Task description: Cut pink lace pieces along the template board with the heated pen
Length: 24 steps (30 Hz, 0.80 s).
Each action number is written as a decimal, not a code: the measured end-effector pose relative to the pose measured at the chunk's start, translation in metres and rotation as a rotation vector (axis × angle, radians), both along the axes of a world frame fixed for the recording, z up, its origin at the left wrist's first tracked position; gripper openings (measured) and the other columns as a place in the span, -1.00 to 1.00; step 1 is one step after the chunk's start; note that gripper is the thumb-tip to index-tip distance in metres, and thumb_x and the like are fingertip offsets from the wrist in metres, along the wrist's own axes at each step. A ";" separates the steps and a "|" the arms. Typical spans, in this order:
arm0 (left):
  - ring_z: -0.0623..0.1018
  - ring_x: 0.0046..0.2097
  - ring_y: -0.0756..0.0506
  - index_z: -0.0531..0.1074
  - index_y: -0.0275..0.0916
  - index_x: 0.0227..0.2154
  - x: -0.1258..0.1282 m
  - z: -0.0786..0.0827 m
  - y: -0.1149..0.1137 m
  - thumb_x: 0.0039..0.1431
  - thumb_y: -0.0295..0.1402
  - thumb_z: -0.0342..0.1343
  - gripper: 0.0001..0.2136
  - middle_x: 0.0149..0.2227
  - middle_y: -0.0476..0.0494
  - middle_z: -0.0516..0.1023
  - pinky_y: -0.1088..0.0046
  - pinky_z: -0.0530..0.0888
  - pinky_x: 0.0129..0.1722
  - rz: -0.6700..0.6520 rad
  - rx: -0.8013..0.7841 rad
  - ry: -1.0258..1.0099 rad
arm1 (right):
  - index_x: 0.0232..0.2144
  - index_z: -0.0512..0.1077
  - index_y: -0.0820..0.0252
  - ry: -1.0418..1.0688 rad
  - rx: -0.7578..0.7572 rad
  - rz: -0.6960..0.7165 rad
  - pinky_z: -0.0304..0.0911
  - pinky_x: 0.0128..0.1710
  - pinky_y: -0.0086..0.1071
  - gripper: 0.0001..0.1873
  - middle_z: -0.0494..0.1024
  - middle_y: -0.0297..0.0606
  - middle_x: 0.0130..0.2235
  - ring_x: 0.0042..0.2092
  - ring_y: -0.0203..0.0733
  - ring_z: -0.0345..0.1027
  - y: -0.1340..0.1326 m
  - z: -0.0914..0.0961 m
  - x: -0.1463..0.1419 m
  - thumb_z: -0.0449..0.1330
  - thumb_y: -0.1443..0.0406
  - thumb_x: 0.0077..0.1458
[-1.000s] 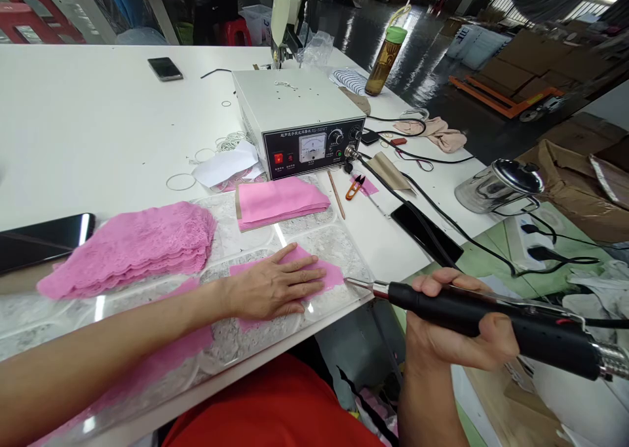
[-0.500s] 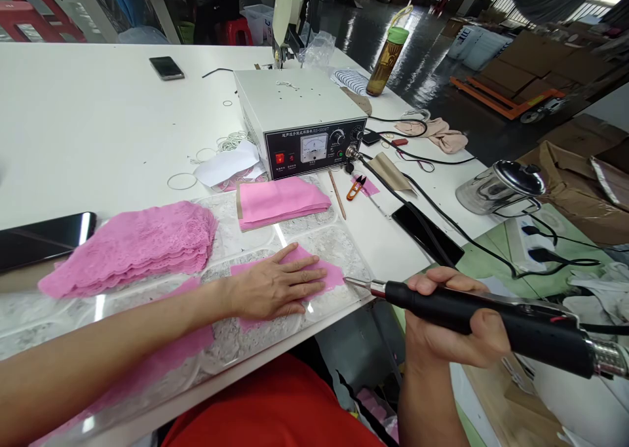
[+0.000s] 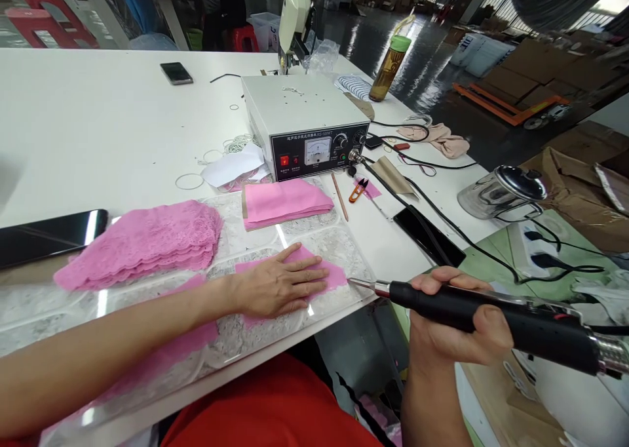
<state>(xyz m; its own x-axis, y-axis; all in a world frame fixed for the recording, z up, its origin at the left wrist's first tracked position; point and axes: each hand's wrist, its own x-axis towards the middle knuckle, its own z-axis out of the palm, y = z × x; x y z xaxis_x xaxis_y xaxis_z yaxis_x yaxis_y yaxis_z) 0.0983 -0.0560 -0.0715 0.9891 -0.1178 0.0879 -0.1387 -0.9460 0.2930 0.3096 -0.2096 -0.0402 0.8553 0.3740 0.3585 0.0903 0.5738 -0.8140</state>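
My left hand (image 3: 275,284) lies flat, fingers stretched out, pressing a pink fabric piece (image 3: 330,274) onto a clear plate (image 3: 319,237) at the table's front edge. My right hand (image 3: 457,332) is wrapped round a black handheld welding tool (image 3: 496,316). The tool's metal tip (image 3: 356,282) touches the right end of that pink piece. A cable runs from the tool toward the white control box (image 3: 307,122) behind.
A stack of pink lace (image 3: 142,240) lies left of my hand, folded pink fabric (image 3: 285,201) behind it. A black phone (image 3: 46,236) sits at far left, another (image 3: 427,235) at right, with orange snips (image 3: 358,188), a pencil (image 3: 339,196), a bottle (image 3: 386,67) and a steel kettle (image 3: 501,191).
The view has shifted slightly; both hands and the tool hold nearly the same pose, tip at the fabric's right end.
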 end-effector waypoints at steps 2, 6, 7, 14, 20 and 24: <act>0.05 0.34 -0.16 0.13 -0.19 0.24 0.000 0.004 0.000 0.38 -0.23 -0.19 -0.57 0.29 -0.14 0.13 0.04 -0.34 0.31 -0.005 -0.006 0.006 | -0.57 0.43 0.22 0.002 0.007 -0.021 0.17 -0.67 -0.37 -0.74 0.45 -0.30 -0.55 -0.63 -0.30 0.23 -0.001 0.002 0.001 0.01 0.20 -0.28; 0.04 0.34 -0.18 0.15 -0.25 0.23 -0.007 0.016 0.000 0.38 -0.23 -0.21 -0.57 0.30 -0.18 0.10 0.05 -0.26 0.32 0.037 -0.011 0.015 | -0.56 0.45 0.21 0.011 0.029 -0.081 0.26 -0.62 -0.29 -0.65 0.46 -0.31 -0.56 -0.60 -0.26 0.28 -0.006 0.000 0.006 0.00 0.10 -0.23; 0.04 0.34 -0.18 0.16 -0.27 0.22 -0.012 0.019 0.001 0.38 -0.24 -0.22 -0.57 0.30 -0.18 0.10 0.06 -0.22 0.32 0.063 -0.013 0.013 | -0.55 0.45 0.22 0.032 0.022 -0.080 0.31 -0.58 -0.23 -0.60 0.47 -0.29 -0.54 -0.59 -0.23 0.32 -0.008 -0.002 0.009 0.01 0.04 -0.22; 0.06 0.34 -0.16 0.27 -0.25 0.16 -0.080 0.032 -0.004 0.34 -0.38 -0.18 -0.63 0.26 -0.19 0.20 0.13 -0.01 0.31 0.247 -0.077 0.025 | -0.65 0.35 0.11 0.340 -0.028 0.103 0.08 -0.70 -0.36 -0.55 0.38 -0.40 -0.60 -0.68 -0.35 0.12 -0.003 0.002 0.005 0.09 -0.14 -0.34; 0.05 0.34 -0.15 0.21 -0.21 0.20 -0.116 0.026 -0.021 0.32 -0.39 -0.18 -0.59 0.27 -0.13 0.18 0.10 -0.07 0.32 0.324 -0.135 0.094 | -0.48 0.49 0.14 0.368 -0.205 0.242 0.19 -0.54 -0.33 -0.75 0.41 -0.34 -0.45 -0.54 -0.36 0.20 0.010 0.017 -0.040 0.18 0.24 -0.36; 0.05 0.34 -0.15 0.19 -0.13 0.22 -0.121 0.018 -0.026 0.31 -0.40 -0.18 -0.57 0.29 -0.09 0.15 0.08 -0.14 0.32 0.318 -0.144 0.125 | -0.50 0.44 0.16 0.346 -0.191 0.344 0.21 -0.55 -0.33 -0.77 0.45 -0.35 -0.45 -0.56 -0.36 0.19 0.016 0.011 -0.058 0.16 0.25 -0.35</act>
